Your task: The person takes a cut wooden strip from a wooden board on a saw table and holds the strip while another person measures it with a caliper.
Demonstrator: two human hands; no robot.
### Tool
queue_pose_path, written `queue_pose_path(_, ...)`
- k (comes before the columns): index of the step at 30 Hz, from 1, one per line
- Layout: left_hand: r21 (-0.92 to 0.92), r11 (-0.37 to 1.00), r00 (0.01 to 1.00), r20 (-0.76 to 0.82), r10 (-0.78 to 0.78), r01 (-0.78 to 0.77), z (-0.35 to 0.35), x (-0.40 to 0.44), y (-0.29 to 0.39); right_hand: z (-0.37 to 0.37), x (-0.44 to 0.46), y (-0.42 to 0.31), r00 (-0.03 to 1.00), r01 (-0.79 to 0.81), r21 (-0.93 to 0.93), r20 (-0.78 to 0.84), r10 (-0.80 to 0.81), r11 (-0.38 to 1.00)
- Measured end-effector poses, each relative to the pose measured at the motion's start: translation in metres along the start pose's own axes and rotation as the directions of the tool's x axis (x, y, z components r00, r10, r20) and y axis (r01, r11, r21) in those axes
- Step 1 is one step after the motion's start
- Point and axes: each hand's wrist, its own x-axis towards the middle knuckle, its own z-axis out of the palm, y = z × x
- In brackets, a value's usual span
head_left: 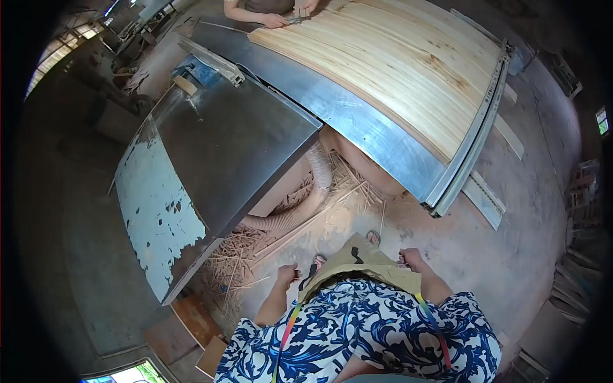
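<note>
Both of my arms hang beside my tan apron (364, 258), which has rainbow-coloured straps. My left hand (288, 274) is to the left of the apron, its fingers loosely curled with nothing visible in them. To the apron's right, my right hand (410, 257) is also curled, and I see no object in it. Neither hand touches the saw table. Ahead, wide pale wood panels (396, 57) lie on the metal sliding table (367, 121). At the far edge, a co-worker's hand (276, 21) is at the panels beside a small dark tool.
A dark steel table (236, 134) with a peeling pale section (153, 217) stands to the left. Below it, a ribbed hose (319, 172) runs among wood offcuts (233, 262). A metal rail (476, 127) edges the sliding table, and narrow boards (483, 199) jut out under it.
</note>
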Motion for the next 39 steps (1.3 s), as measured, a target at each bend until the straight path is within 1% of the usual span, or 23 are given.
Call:
queue_pose_path(2,-0.011,1.0,1.0,-0.009,0.004,-0.004,0.0,-0.003,0.003,0.002,-0.001,0.001,1.0,-0.017,-0.045,-0.023,0.016,0.999)
queue_pose_path(3,-0.027,1.0,1.0,0.005,0.008,-0.008,0.018,0.001,0.006,-0.014,-0.001,-0.008,0.999,-0.018,-0.077,-0.05,0.014,0.997)
queue_pose_path(7,-0.035,0.999,0.999,-0.011,0.035,-0.035,0.019,-0.001,0.006,-0.012,-0.002,-0.013,0.998,-0.029,-0.077,-0.052,0.025,0.997)
queue_pose_path(12,-0.05,0.998,0.999,-0.025,0.026,-0.027,0.017,-0.005,0.006,-0.004,0.001,-0.028,0.999,-0.01,-0.072,-0.04,0.007,0.997)
queue_pose_path(15,-0.064,0.998,0.999,-0.033,0.023,-0.025,0.015,-0.007,0.005,-0.001,0.005,-0.035,1.0,0.013,-0.121,-0.008,-0.014,0.993)
queue_pose_path(20,-0.087,0.996,0.998,-0.047,0.029,-0.033,0.013,-0.011,0.002,0.002,0.005,-0.047,0.999,0.03,-0.158,-0.006,-0.032,0.987)
queue_pose_path(24,-0.111,0.993,0.998,-0.052,0.036,-0.041,0.011,-0.005,-0.002,0.003,0.006,-0.049,0.999,0.037,-0.15,-0.008,-0.038,0.988)
queue_pose_path(28,-0.116,0.993,0.999,-0.053,0.011,-0.017,0.013,-0.003,-0.005,0.006,0.002,-0.048,0.999,0.037,-0.143,-0.005,-0.038,0.989)
queue_pose_path(32,-0.094,0.995,0.999,-0.034,0.021,-0.024,0.014,-0.002,-0.008,0.007,0.002,-0.043,0.999,0.034,-0.156,-0.008,-0.035,0.987)
queue_pose_path(39,-0.074,0.997,0.999,-0.038,0.025,-0.028,0.016,-0.009,-0.005,0.006,-0.009,-0.038,0.999,0.016,-0.105,-0.026,-0.019,0.994)
